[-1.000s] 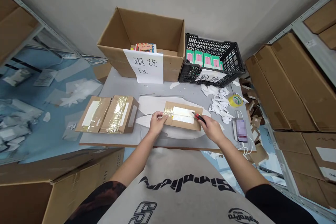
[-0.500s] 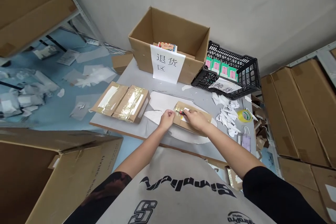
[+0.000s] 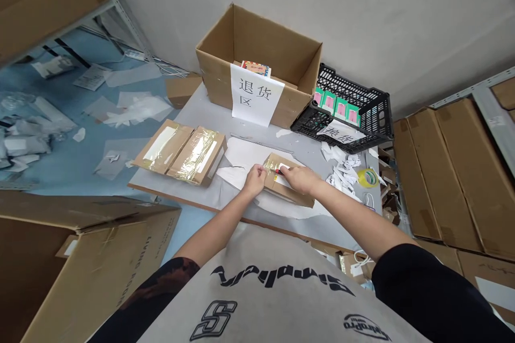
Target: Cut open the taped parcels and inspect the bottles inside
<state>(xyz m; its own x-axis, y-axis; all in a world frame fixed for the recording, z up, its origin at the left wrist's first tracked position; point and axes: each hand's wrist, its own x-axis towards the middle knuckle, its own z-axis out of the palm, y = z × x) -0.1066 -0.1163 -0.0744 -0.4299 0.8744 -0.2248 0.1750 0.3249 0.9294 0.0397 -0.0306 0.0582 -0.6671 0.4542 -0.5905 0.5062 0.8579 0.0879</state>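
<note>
A small brown cardboard box (image 3: 292,196) with glossy tape and a white label lies on white paper (image 3: 237,154) in front of me. My right hand (image 3: 301,178) is closed around a small red-and-black utility knife (image 3: 278,171), its tip over the taped left end of the box. At that same end my left hand (image 3: 255,180) is pinched closed against the box edge; what its fingers grip, if anything, is too small to make out. To the left, two taped cardboard boxes (image 3: 197,156) lie side by side.
Behind stands a large open carton (image 3: 213,83) with a paper sign. Beside it, a black plastic crate (image 3: 380,118) holds several green-and-pink packs (image 3: 340,109). Crumpled paper (image 3: 341,179) and a yellow tape roll (image 3: 367,177) lie on the right. The table's front edge (image 3: 173,196) runs close to me.
The view has shifted slightly. Both hands stay at the box's left end, the left still pinched and the right still holding the knife, with little visible movement.
</note>
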